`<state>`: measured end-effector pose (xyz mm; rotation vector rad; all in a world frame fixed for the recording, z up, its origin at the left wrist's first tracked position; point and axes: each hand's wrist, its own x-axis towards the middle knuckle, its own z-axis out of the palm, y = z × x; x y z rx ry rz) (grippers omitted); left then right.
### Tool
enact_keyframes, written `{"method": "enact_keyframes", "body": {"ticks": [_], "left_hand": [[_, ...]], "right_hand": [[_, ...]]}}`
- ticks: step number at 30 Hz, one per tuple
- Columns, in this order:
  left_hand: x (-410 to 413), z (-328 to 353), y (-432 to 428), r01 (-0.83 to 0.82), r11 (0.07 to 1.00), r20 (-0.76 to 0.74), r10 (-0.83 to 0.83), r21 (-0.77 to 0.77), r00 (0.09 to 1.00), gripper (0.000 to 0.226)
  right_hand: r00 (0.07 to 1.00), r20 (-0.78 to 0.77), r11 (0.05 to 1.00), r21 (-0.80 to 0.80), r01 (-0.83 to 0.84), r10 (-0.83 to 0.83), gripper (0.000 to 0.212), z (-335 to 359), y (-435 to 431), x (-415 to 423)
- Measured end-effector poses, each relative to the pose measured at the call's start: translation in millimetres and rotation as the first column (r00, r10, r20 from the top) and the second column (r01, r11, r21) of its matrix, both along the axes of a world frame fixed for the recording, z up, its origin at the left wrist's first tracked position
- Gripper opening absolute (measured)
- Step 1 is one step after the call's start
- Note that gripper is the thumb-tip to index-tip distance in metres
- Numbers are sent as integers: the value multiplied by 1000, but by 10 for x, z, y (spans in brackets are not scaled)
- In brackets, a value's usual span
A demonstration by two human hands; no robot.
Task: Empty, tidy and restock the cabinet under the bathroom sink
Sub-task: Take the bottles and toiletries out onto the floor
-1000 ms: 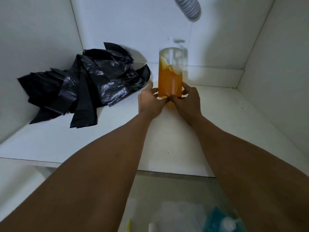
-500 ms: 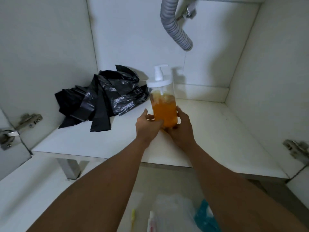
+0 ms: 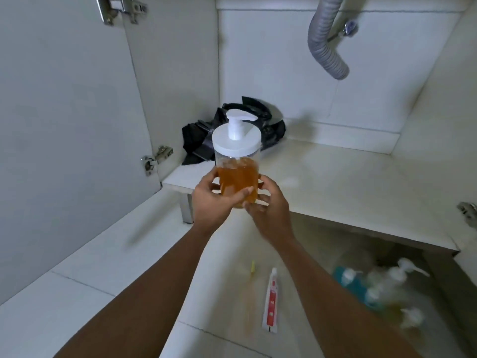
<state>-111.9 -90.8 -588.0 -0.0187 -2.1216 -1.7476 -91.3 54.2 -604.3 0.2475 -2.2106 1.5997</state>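
A clear pump bottle [image 3: 237,161] with a white lid and orange liquid is held upright in the air, in front of the cabinet's front left corner. My left hand [image 3: 210,200] grips its lower part from the left, thumb across the front. My right hand [image 3: 268,205] holds it from the right and underneath. Behind it, crumpled black plastic bags [image 3: 268,130] lie at the back left of the white cabinet floor [image 3: 343,187].
A grey corrugated drain hose [image 3: 325,45] hangs from the top of the cabinet. The left door [image 3: 64,130] stands open. On the tiled floor lie a toothpaste tube [image 3: 270,301], a small yellow item [image 3: 253,266] and several blurred pump bottles [image 3: 382,288] at the right.
Both hands have lifted the orange bottle off the cabinet floor and drawn it out and to the left, toward me. The view has pulled back and tilted up.
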Motion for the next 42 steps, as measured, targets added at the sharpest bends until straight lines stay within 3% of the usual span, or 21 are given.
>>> {"method": "enact_keyframes", "body": {"ticks": [4, 10, 16, 21, 25, 35, 38, 40, 42], "left_hand": [[254, -264, -550, -100, 995, 67, 101, -28, 993, 101], [419, -666, -1125, -135, 982, 204, 161, -135, 966, 93], [507, -1040, -1457, -54, 993, 416, 94, -106, 905, 78], [526, -1310, -1597, -72, 985, 483, 139, -155, 865, 71], [492, -1444, -1623, -79, 982, 502, 155, -170, 851, 67], [447, -1525, -1575, -88, 982, 536, 165, -166, 828, 74], [570, -1472, -1392, -244, 963, 578, 262, -111, 773, 87], [721, -1473, -1188, -384, 920, 623, 344, -76, 703, 78], [846, -1537, -950, -339, 934, 650, 327, -112, 686, 63]], "right_hand": [[995, 51, 991, 105, -86, 81, 49, -142, -405, 114], [937, 257, 941, 182, -287, 236, 31, -482, -864, 141], [849, 420, 912, 105, -396, 320, 52, -932, -1154, 187], [775, 539, 882, 118, -457, 329, 44, -1238, -1328, 129], [742, 571, 858, 120, -499, 351, 50, -1368, -1393, 84], [704, 616, 849, 107, -518, 352, 69, -1344, -1434, 92], [724, 625, 876, 129, -465, 292, 63, -1215, -1359, 162], [767, 616, 911, 189, -365, 180, 60, -1186, -1210, 207], [792, 604, 934, 221, -282, 96, 56, -1201, -966, 249]]}}
